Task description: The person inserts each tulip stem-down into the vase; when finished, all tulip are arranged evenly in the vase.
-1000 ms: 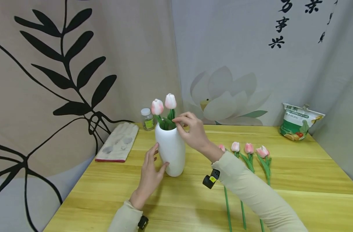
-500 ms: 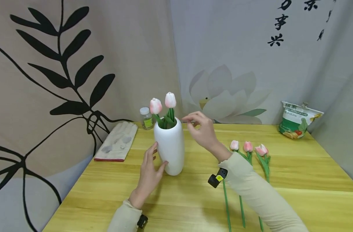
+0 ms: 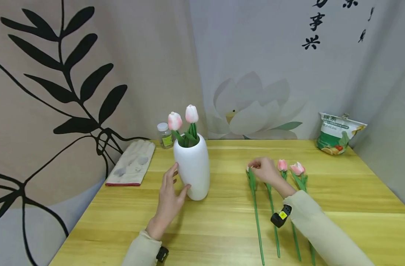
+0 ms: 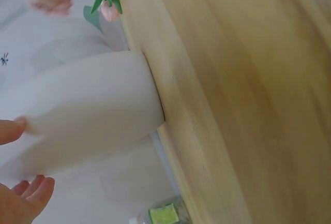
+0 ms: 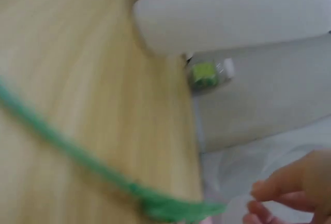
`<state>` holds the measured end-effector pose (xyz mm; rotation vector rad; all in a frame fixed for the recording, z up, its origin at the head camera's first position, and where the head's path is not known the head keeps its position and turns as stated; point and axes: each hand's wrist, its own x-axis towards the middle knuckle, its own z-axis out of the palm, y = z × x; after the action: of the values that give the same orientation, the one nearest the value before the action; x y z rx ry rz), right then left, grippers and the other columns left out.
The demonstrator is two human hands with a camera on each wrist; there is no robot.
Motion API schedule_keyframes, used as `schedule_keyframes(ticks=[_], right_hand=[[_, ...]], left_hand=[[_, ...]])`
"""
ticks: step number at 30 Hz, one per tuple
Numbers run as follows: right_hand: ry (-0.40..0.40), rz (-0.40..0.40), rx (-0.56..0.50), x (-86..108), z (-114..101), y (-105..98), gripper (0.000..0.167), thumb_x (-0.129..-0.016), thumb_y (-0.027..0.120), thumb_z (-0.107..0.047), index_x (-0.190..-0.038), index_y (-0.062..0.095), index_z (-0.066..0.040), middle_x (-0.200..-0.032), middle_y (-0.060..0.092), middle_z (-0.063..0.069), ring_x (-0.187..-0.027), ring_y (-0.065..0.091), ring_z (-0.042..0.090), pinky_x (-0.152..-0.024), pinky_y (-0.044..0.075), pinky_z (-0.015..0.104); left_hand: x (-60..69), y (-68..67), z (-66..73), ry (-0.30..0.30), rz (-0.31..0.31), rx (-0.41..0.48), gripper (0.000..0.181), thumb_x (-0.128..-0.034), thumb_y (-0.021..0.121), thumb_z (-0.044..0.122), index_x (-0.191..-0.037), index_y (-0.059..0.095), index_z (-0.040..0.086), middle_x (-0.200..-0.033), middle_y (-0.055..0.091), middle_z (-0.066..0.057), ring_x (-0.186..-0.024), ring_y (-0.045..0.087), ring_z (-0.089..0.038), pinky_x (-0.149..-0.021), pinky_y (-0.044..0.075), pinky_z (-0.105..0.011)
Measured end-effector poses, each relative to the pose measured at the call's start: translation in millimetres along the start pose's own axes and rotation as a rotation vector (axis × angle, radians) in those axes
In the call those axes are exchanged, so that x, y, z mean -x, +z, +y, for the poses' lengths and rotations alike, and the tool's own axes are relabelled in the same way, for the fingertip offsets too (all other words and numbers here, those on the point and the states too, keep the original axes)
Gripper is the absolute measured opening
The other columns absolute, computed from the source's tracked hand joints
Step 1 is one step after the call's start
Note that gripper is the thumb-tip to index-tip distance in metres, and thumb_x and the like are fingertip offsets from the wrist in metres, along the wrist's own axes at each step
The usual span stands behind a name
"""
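Head view only: 2 tulips (image 3: 174,121) in vase (image 3: 191,170) | left hand (image 3: 170,197): fingers apart, touching vase | right hand (image 3: 266,171): covers most of loose tulip (image 3: 252,181)'s head, can't tell if pinching | wrist views: vase top cut off

White vase (image 3: 191,170), pink-and-white tulips (image 3: 191,113), green stems (image 5: 77,153), yellow wood-grained table (image 3: 222,229), beige backdrop (image 3: 156,66) with black leaf pattern (image 3: 113,103).

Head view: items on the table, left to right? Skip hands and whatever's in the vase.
Beige folded cloth → white-capped jar → white vase → first unvased tulip → second unvased tulip → third unvased tulip → fourth unvased tulip → green-and-white bag.
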<state>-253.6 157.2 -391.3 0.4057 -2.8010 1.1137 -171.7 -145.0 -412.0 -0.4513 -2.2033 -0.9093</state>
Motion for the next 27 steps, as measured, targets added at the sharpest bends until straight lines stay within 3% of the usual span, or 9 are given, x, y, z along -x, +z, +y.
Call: schedule_keyframes(ticks=[4,9,19,24,27], right_hand=[[0.021,-0.049,0.092,8.5,23,5,0.018,-0.073,0.053,0.0,-0.085,0.067,0.002,-0.078,0.064,0.014,-0.061,0.047,0.013,-0.05,0.036,0.02],[0.056,-0.092,0.119,17.1,32,13,0.016,-0.071,0.057,-0.002,-0.083,0.068,-0.001,-0.071,0.061,0.007,-0.058,0.044,0.011,-0.048,0.035,0.02],[0.089,-0.135,0.059,23.6,24,37,0.028,-0.068,0.059,0.0,-0.093,0.068,-0.007,-0.071,0.059,0.004,-0.055,0.04,0.01,-0.047,0.031,0.019],[0.105,-0.141,0.042,22.9,16,50,0.033,-0.069,0.055,0.002,-0.098,0.068,-0.005,-0.052,0.036,-0.004,-0.044,0.023,0.007,-0.041,0.017,0.015],[0.095,-0.131,0.048,22.8,12,56,0.029,-0.07,0.056,0.001,-0.096,0.068,-0.003,-0.048,0.03,-0.005,-0.043,0.021,0.007,-0.041,0.016,0.015]], left_hand=[[-0.7,0.8,0.2,0.005,0.005,0.007,0.081,-0.0695,0.072,0.0,-0.136,0.026,0.007,-0.123,0.042,-0.019,-0.105,0.054,-0.033,-0.078,0.054,-0.041],[-0.5,0.9,1.0,-0.003,0.002,0.009,0.081,-0.0695,0.072,0.0,-0.136,0.026,0.008,-0.122,0.042,-0.018,-0.105,0.054,-0.032,-0.079,0.054,-0.041],[0.4,0.5,-0.8,0.003,0.006,0.0,0.081,-0.0695,0.072,0.0,-0.136,0.026,0.007,-0.122,0.042,-0.018,-0.105,0.054,-0.032,-0.079,0.054,-0.04],[0.7,0.1,-0.7,0.0,0.001,0.0,0.082,-0.0699,0.072,0.001,-0.137,0.025,0.009,-0.123,0.042,-0.018,-0.105,0.054,-0.032,-0.079,0.054,-0.04],[0.9,0.0,-0.6,-0.002,-0.001,0.003,0.082,-0.0705,0.071,0.001,-0.137,0.024,0.009,-0.123,0.042,-0.018,-0.105,0.054,-0.032,-0.079,0.054,-0.04]])
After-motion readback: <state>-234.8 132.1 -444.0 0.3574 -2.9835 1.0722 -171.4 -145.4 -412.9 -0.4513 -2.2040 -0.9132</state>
